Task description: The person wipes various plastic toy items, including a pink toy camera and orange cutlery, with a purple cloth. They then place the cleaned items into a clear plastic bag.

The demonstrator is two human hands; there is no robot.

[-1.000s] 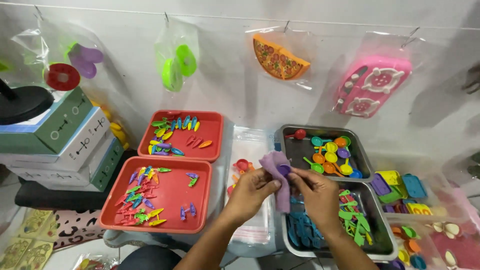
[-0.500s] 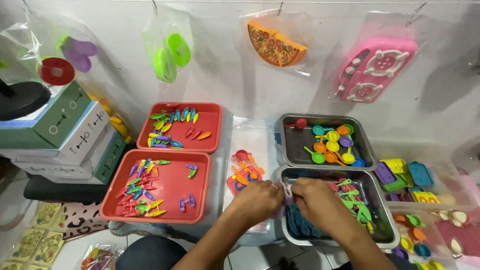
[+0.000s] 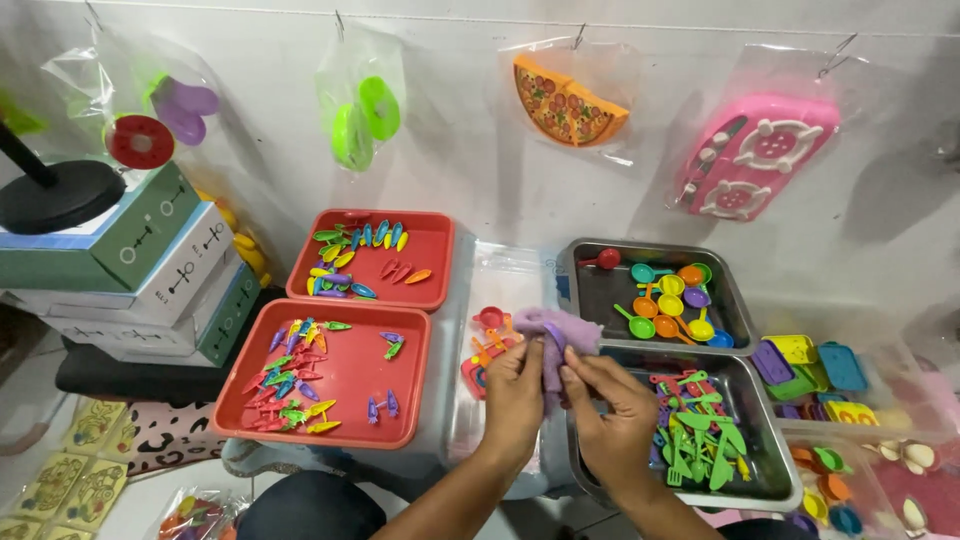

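Observation:
My left hand (image 3: 515, 395) and my right hand (image 3: 612, 415) are together in front of me, both gripping a small purple cloth (image 3: 556, 332) that sticks up between the fingers. They hover over a clear plastic bag (image 3: 500, 300) with small red and orange toy pieces (image 3: 485, 335) and the left rim of the near metal tray (image 3: 770, 485), which holds green, red and blue toy cutlery (image 3: 700, 430). Whether a small piece is wrapped inside the cloth is hidden.
A far metal tray (image 3: 590, 290) holds coloured toy ladles. Two red trays (image 3: 410, 400) (image 3: 435, 255) with small coloured pieces lie to the left. Stacked boxes (image 3: 130, 270) stand at far left. Clear tubs of toy dishes (image 3: 810, 365) sit at right. Bagged toys hang on the wall (image 3: 565, 100).
The hands dipped low over the near metal tray half a second ago; now they are raised again with the purple cloth showing between them.

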